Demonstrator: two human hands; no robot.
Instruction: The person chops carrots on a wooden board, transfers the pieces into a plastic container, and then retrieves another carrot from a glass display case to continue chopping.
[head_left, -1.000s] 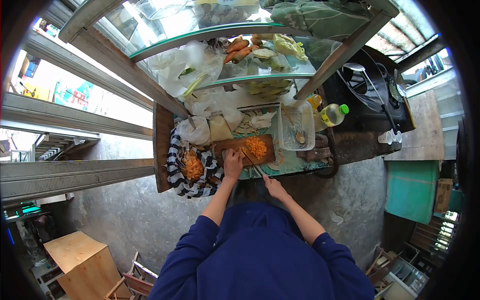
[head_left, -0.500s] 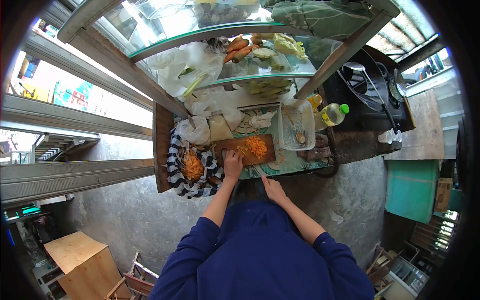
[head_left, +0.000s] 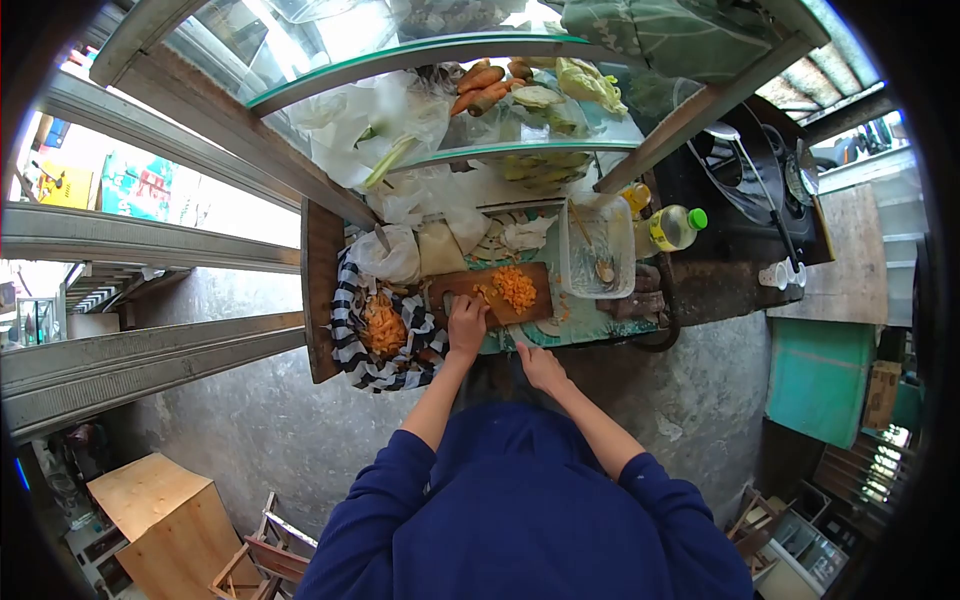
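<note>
On a wooden cutting board (head_left: 450, 288) lies a heap of diced carrot (head_left: 514, 288). My left hand (head_left: 467, 322) rests on the board's left half, fingers curled down over small orange carrot pieces (head_left: 482, 291) that its fingers mostly hide. My right hand (head_left: 542, 367) grips the handle of a knife (head_left: 514, 333) at the board's near edge; its blade points up and left, toward the board. Left of the board, a black-and-white striped bag (head_left: 345, 325) holds orange peelings (head_left: 384, 328).
A clear plastic tub (head_left: 624, 262) with a spoon inside stands right of the board, beside a green-capped bottle (head_left: 676, 229). Glass shelves above carry carrots (head_left: 482, 88) and leafy vegetables (head_left: 588, 85). Farther right is a black stove (head_left: 720, 240) with a pan.
The knife and my right hand have shifted slightly left and the blade sits lower, nearer the board's front edge. My left hand stays on the board. The view has tilted a little.
</note>
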